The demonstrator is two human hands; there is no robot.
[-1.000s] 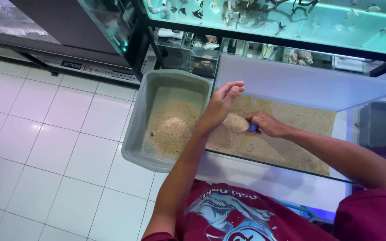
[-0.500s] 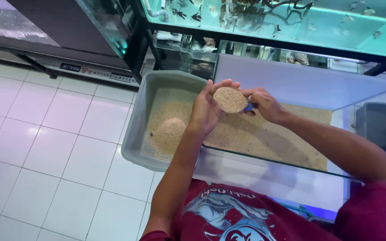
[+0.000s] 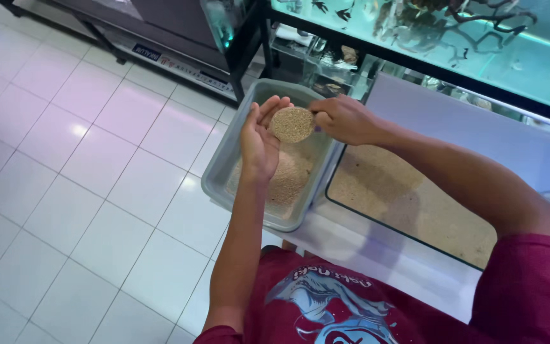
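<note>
My right hand (image 3: 345,119) grips the handle of a small round scoop (image 3: 292,124) heaped with tan sand. The scoop hangs above the grey plastic tub (image 3: 224,159), which holds a pile of the same sand (image 3: 288,178). My left hand (image 3: 259,137) is open, palm cupped against the left side of the scoop, touching or almost touching it. To the right sits a glass tank (image 3: 332,191) with a layer of sand on its bottom (image 3: 415,204).
White floor tiles (image 3: 97,159) spread to the left. A lit aquarium with fish and branches (image 3: 453,32) runs along the top right. Dark stands and another tank (image 3: 179,25) stand at the top. A pale panel (image 3: 466,134) lies behind the sand tank.
Both hands lifted the filled scoop out of the glass tank and carried it left over the grey tub. The view has also shifted.
</note>
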